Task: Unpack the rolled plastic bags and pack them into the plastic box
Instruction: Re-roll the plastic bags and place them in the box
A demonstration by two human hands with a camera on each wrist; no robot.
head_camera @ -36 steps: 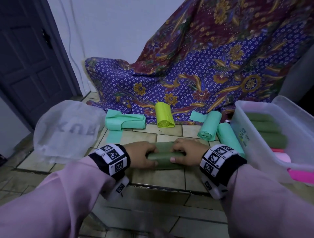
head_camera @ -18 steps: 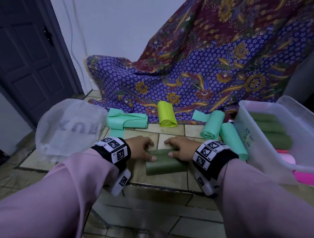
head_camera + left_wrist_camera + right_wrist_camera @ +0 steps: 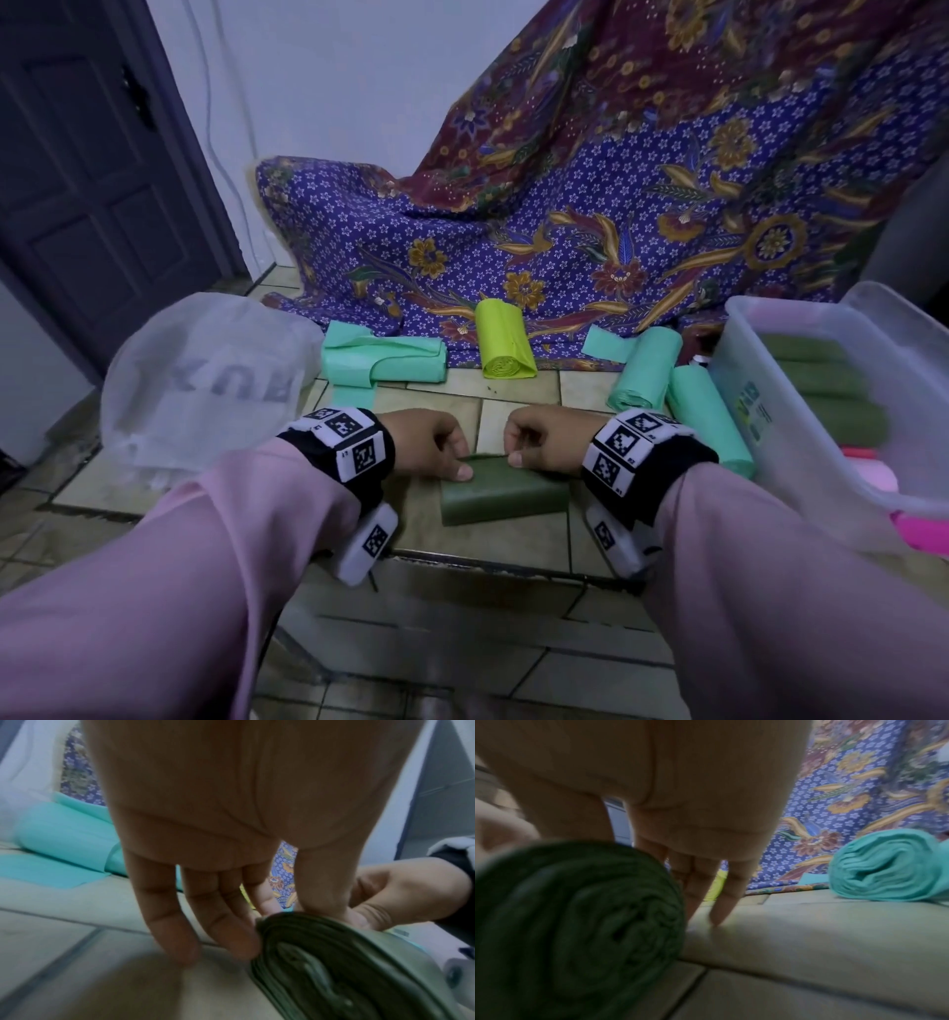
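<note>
Both hands, left hand (image 3: pixel 429 446) and right hand (image 3: pixel 547 441), pinch the far top edge of 1 dark green roll (image 3: pixel 506 491) lying crosswise, the box (image 3: pixel 801 329) on the right.

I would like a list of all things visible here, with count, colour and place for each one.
dark green roll: 1, on the floor tiles between both hands
mint rolls: 3, mint green; one partly unrolled at left, two beside the box
yellow-green roll: 1, at the cloth's edge, centre back
box: 1, clear plastic, right; dark green rolls inside, count unclear
pink thing: at the box's near corner, unclear what
clear bag: 1, whitish, left
cloth: 1, purple and maroon floral, draped behind
door: 1, dark, far left
left hand: pinches the dark green roll's top edge
right hand: pinches the same edge
</note>
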